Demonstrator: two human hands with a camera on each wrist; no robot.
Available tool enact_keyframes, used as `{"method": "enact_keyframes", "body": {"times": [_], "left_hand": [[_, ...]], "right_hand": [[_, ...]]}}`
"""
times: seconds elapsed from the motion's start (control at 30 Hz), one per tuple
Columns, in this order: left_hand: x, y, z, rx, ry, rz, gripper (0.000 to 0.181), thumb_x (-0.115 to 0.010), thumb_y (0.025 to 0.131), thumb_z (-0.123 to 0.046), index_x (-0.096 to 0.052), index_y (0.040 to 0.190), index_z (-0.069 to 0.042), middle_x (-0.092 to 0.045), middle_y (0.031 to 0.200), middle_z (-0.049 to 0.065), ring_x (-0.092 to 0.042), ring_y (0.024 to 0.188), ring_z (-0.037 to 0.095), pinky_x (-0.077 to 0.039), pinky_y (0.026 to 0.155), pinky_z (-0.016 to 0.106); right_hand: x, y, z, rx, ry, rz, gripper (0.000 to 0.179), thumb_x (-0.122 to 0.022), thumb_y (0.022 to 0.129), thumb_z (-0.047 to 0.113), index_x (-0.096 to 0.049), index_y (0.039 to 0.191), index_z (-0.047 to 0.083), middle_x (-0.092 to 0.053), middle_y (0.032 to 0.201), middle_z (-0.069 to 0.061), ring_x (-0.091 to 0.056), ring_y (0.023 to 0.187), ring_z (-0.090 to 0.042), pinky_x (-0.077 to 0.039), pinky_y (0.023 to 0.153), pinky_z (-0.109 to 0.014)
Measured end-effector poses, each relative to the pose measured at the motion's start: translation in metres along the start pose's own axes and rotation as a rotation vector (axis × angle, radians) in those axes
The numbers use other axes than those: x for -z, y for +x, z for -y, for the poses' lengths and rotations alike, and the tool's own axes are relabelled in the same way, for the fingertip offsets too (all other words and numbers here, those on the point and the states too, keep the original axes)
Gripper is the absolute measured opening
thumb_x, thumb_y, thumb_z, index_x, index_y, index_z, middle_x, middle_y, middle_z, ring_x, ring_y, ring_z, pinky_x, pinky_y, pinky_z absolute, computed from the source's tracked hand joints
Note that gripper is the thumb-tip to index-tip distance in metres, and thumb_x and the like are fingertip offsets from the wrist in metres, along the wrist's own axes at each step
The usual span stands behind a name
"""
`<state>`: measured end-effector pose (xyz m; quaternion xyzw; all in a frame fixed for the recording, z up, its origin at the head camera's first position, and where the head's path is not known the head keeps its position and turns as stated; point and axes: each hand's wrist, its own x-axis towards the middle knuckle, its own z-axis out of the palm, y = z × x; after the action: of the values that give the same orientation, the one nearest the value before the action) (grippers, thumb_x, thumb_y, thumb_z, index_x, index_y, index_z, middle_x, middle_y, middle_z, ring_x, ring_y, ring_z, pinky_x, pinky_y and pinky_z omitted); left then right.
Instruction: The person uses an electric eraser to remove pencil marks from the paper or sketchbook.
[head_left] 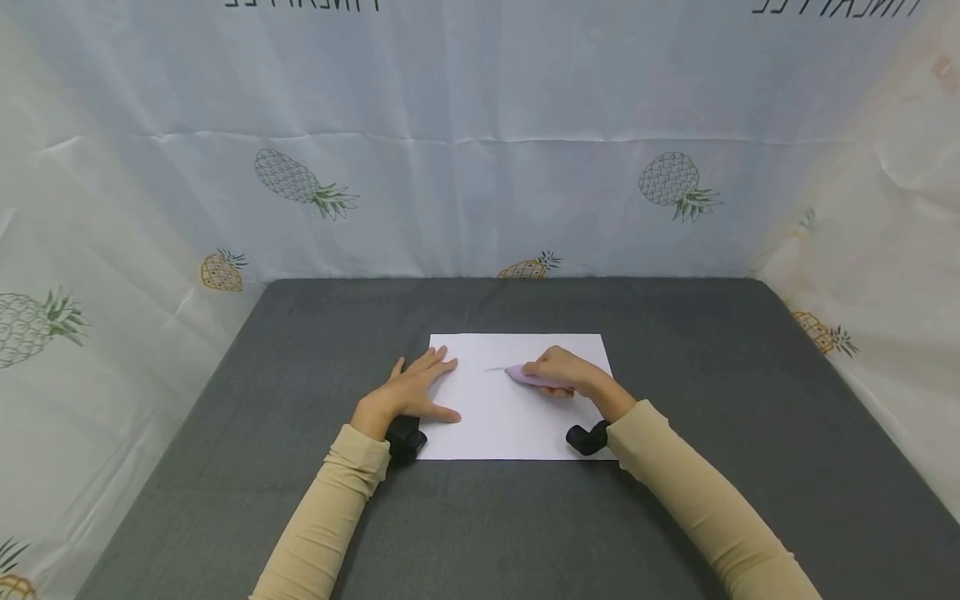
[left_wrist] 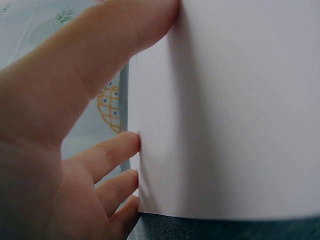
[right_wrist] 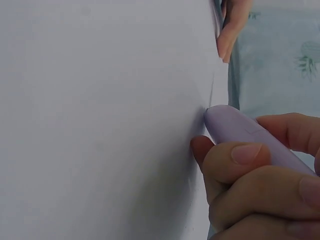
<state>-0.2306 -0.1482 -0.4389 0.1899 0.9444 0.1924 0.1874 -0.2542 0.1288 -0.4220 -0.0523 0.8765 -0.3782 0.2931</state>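
A white sheet of paper (head_left: 495, 425) lies flat on the dark grey table. With fingers spread, my left hand (head_left: 412, 387) rests on the sheet's left edge; its thumb and fingertips touch the paper. My right hand (head_left: 566, 371) grips a thick lilac tool (head_left: 525, 377) with a tapered end, held low over the sheet's right half. In the right wrist view the rounded lilac body (right_wrist: 240, 127) meets the paper, fingers curled around it. A thin line (head_left: 495, 368) runs left from its tip; whether drawn or cut, I cannot tell. The tip's exact kind is too small to make out.
The grey table (head_left: 480, 533) extends on all sides of the paper. Black wrist devices (head_left: 587, 438) sit below both wrists, over the sheet's lower corners. A pale curtain (head_left: 480, 200) printed with pineapples hangs behind the table and along both sides.
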Motion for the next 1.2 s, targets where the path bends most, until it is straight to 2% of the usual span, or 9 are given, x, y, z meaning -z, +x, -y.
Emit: {"method": "enact_keyframes", "body": {"times": [0.2,0.4,0.6,0.77,0.97,1.2], "left_hand": [[0.0,0.0,0.0,-0.002,-0.004,-0.001,0.094,-0.076,0.077,-0.049,-0.03,0.152,-0.016,-0.012,0.165,0.008,-0.008,0.154,0.03,0.001,0.119,0.067],[-0.002,0.002,0.0,-0.014,-0.001,-0.003,0.095,-0.076,0.077,-0.05,-0.03,0.152,-0.017,-0.011,0.165,0.008,-0.007,0.154,0.03,0.001,0.118,0.068],[-0.003,0.002,0.0,-0.01,0.0,-0.007,0.094,-0.076,0.077,-0.05,-0.03,0.152,-0.017,-0.012,0.165,0.008,-0.008,0.154,0.03,0.0,0.118,0.068],[-0.002,0.001,-0.001,-0.01,-0.006,-0.004,0.095,-0.076,0.076,-0.05,-0.03,0.152,-0.016,-0.012,0.165,0.008,-0.008,0.154,0.031,0.0,0.118,0.068],[-0.002,0.001,0.0,-0.006,-0.001,-0.005,0.094,-0.076,0.077,-0.05,-0.03,0.152,-0.016,-0.012,0.165,0.008,-0.008,0.154,0.03,0.001,0.118,0.067],[0.0,0.0,0.0,-0.009,-0.001,0.001,0.095,-0.076,0.077,-0.049,-0.03,0.152,-0.015,-0.012,0.165,0.009,-0.008,0.154,0.03,0.001,0.118,0.068]], "right_hand": [[-0.002,0.002,0.007,-0.018,-0.014,0.0,0.038,-0.053,0.096,0.031,-0.059,0.069,0.006,-0.045,0.047,0.004,-0.032,0.037,-0.006,-0.026,0.04,-0.02],[0.0,0.001,0.006,-0.05,-0.036,0.004,0.037,-0.052,0.097,0.032,-0.061,0.073,0.005,-0.044,0.048,0.004,-0.032,0.038,-0.007,-0.027,0.04,-0.02],[0.001,0.001,0.01,-0.035,-0.046,0.012,0.04,-0.051,0.097,0.032,-0.058,0.068,0.005,-0.043,0.047,0.004,-0.032,0.038,-0.006,-0.027,0.041,-0.019],[0.001,0.001,0.012,-0.061,-0.07,0.012,0.042,-0.052,0.097,0.031,-0.056,0.064,0.005,-0.043,0.047,0.003,-0.032,0.038,-0.007,-0.027,0.04,-0.02],[0.0,0.004,0.013,-0.062,-0.04,0.003,0.038,-0.052,0.097,0.03,-0.057,0.068,0.006,-0.044,0.047,0.004,-0.032,0.038,-0.006,-0.027,0.041,-0.019],[0.0,0.001,0.015,-0.078,-0.052,0.005,0.041,-0.053,0.096,0.03,-0.055,0.064,0.006,-0.043,0.046,0.003,-0.032,0.037,-0.007,-0.027,0.04,-0.02]]}}
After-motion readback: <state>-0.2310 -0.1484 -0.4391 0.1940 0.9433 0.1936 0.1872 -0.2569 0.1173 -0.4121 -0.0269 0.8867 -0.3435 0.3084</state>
